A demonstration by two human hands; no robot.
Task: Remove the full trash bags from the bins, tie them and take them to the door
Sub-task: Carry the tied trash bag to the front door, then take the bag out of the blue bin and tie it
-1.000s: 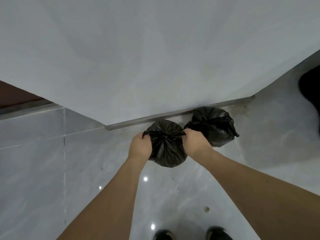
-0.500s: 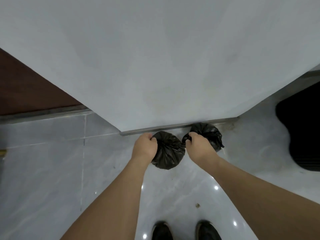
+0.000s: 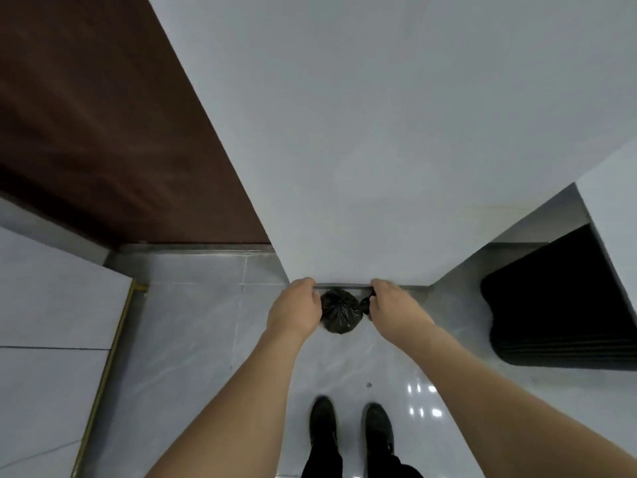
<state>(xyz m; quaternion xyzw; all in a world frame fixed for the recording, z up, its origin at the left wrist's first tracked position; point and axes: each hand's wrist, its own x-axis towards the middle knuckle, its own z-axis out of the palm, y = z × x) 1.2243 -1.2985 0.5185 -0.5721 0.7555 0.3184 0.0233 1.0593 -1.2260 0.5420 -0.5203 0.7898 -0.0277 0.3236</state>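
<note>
Two bare arms reach forward and down over a shiny grey floor (image 3: 193, 339). Between the two hands sits a small black trash bag (image 3: 339, 313), round and crinkly, with its top gathered into a bunch. It is right at the foot of a big pale wall (image 3: 379, 132), just in front of the thin metal strip (image 3: 344, 286) that runs along the wall's bottom edge.

The left hand (image 3: 294, 310) is on the bag's left side. Its fingers are curled in together and they grip the black plastic. The right hand (image 3: 393, 307) is on the bag's right side. Its fingers are curled too, and they pinch a little dark bunch of plastic (image 3: 365, 302) that sticks out beside the bag (it could be the bag's tied end or part of a second bag behind the hand; it is too hidden to tell).

Down low, two dark shoes (image 3: 351, 429) stand side by side on the floor, well back from the bag. A tiny dark speck (image 3: 368, 385) lies on the floor between the shoes and the bag.

To the left, a big brown wooden panel (image 3: 103, 115) goes up beside the pale wall. To the right, a black ribbed mat (image 3: 558, 312) lies on the floor in a corner.
</note>
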